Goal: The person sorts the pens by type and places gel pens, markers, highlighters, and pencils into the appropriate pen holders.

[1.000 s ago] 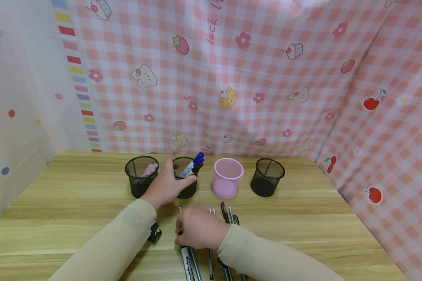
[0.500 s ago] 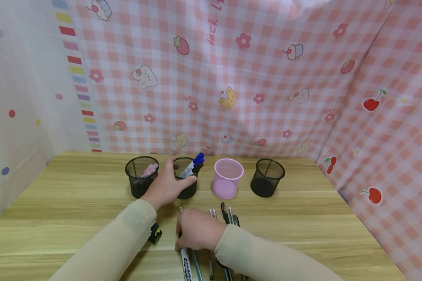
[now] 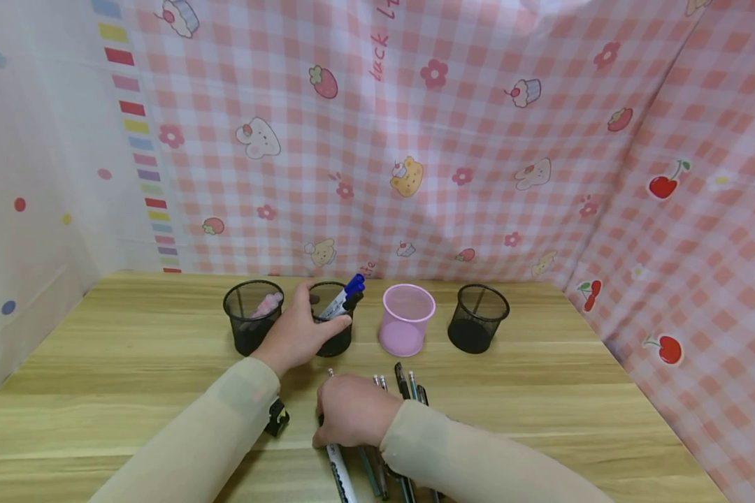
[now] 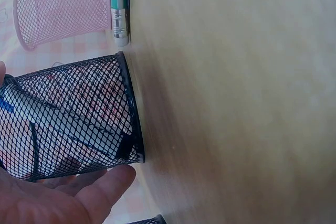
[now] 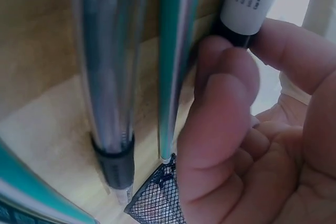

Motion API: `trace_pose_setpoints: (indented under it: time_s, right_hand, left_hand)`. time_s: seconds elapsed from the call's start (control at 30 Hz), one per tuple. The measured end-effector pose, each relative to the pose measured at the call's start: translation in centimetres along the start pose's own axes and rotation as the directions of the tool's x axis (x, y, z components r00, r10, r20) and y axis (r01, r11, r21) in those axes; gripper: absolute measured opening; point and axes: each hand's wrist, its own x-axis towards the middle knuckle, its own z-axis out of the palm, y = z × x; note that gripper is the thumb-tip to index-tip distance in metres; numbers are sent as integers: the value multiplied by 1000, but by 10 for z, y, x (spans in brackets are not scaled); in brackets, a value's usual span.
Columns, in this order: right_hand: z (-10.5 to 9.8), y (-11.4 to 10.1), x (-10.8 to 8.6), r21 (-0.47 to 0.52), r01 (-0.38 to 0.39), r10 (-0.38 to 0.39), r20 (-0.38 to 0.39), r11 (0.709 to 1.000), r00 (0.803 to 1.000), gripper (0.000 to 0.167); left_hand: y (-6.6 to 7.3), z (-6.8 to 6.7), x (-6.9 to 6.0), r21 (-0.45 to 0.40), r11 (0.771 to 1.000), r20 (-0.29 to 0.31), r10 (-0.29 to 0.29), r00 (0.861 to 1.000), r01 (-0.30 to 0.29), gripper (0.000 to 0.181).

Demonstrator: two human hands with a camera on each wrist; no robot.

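My left hand [image 3: 298, 332] holds a black mesh pen cup [image 3: 336, 344], thumb across its near side and fingers on its left. In it stand markers with blue and black caps [image 3: 354, 286]; their white barrels show through the mesh in the left wrist view. Nearer the front, my right hand [image 3: 355, 411] pinches the black end of a white marker [image 5: 249, 3] between thumb and fingers. That marker [image 3: 340, 471] lies at a slant at the table's front. Beside it are a green pencil [image 5: 170, 66], a clear-barrelled pen [image 5: 113, 108] and several other pens and pencils.
Another black mesh cup [image 3: 247, 335] with something pink inside stands at left. A pink mesh cup [image 3: 404, 335] and a further black mesh cup [image 3: 472, 335] stand to the right. A small black-and-yellow item [image 3: 277, 418] lies by the left sleeve. Patterned cloth [image 3: 447, 140] hangs behind.
The marker's near end has swung to the right under my right hand, and the pencils next to it have shifted right too. My left hand and the cup stay put.
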Motion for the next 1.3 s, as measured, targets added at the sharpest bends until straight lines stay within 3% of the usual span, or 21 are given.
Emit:
trace_pose_setpoints:
  time_s: [0.3,0.73,1.3]
  right_hand:
    - [0,-1,2,-54,29,-28,28,998,999,35]
    - [3,-5,9,-121,34,-29,42,992,999,34]
    - [3,-8,10,-127,14,-6,66,992,998,34]
  left_hand:
    - [-1,0,0,-8,1000,5,-3,1000,3,109]
    - [-2,0,1,-11,1000,6,-3,1000,4,111]
    - [-1,0,0,-11,1000,6,6,1000,-6,109]
